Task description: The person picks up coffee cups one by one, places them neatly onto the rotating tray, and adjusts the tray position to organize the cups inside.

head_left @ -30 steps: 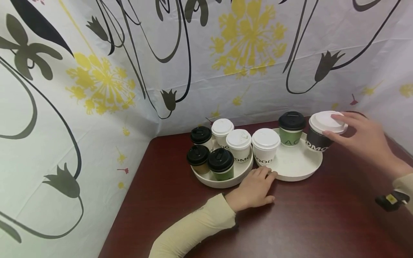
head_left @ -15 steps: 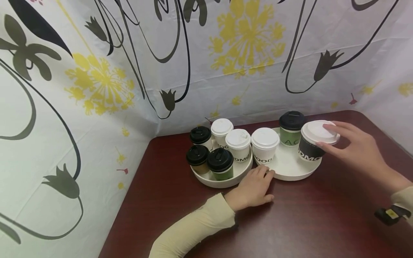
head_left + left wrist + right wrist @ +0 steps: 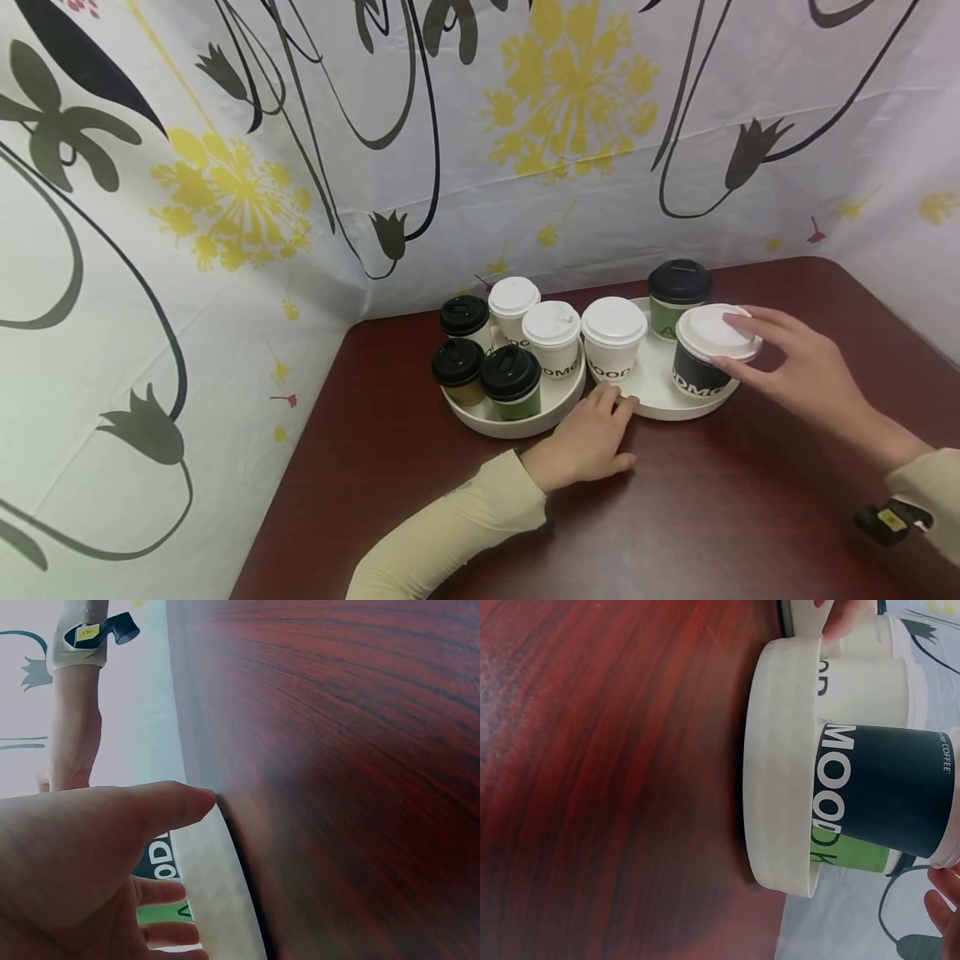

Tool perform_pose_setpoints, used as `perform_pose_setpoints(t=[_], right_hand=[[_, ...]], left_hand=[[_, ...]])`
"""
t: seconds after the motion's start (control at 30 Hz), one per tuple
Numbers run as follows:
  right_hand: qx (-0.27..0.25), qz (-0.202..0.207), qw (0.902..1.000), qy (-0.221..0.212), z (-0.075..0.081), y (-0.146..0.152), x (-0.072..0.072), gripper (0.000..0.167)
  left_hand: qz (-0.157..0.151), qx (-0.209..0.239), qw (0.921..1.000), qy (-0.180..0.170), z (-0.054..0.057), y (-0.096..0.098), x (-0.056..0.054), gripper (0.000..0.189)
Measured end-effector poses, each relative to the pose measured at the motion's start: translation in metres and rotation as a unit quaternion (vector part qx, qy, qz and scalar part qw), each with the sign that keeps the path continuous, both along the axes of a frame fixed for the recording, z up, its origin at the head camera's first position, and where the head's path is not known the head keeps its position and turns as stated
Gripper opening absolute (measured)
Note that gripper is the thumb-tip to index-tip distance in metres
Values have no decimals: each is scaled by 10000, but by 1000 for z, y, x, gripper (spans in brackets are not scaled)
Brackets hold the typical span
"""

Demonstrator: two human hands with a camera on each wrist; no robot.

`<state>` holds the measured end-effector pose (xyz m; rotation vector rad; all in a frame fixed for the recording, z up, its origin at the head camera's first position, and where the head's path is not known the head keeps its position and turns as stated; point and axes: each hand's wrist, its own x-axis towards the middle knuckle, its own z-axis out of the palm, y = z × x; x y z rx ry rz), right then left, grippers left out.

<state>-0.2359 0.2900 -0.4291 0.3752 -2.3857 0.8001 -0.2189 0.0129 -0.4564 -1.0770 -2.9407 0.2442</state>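
My right hand [image 3: 798,367] pinches the white lid of a dark-sleeved paper coffee cup [image 3: 693,372] between thumb and fingers. The cup's base is inside the right round white tray [image 3: 675,414], low behind its rim, and in the right wrist view the cup [image 3: 889,791] leans slightly. On that tray stand a white cup [image 3: 615,337] with a white lid and a green cup [image 3: 666,319] with a black lid, partly hidden by the dark one. My left hand [image 3: 581,442] rests at the tray's front left, its relaxed fingertips right at the rim.
A second round white tray [image 3: 517,429] touches or nearly touches the first on the left. It bears several cups, some with black lids [image 3: 512,372], others with white lids [image 3: 552,323]. A flower-printed cloth [image 3: 465,167] hangs behind the dark red table [image 3: 675,508].
My right hand has carried the dark-sleeved cup left and down, from the right tray's right edge to within its front right part. My left hand has stayed in place.
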Motion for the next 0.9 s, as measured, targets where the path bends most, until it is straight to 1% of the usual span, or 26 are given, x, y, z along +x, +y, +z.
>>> perform_pose_setpoints(t=[0.23,0.6,0.9], right_hand=[[46,66,9999,-66,-3,-2,2,69],[16,150,9998,129,-9,-3,2,72],[4,208,9997,146,-12,-4,2,73]], left_hand=[[44,-54,10000,-64,1,0,-2,77],[7,-70,10000,28,-1,0,-4,76],[12,-60,10000,-3,-2,-1,-5,76]])
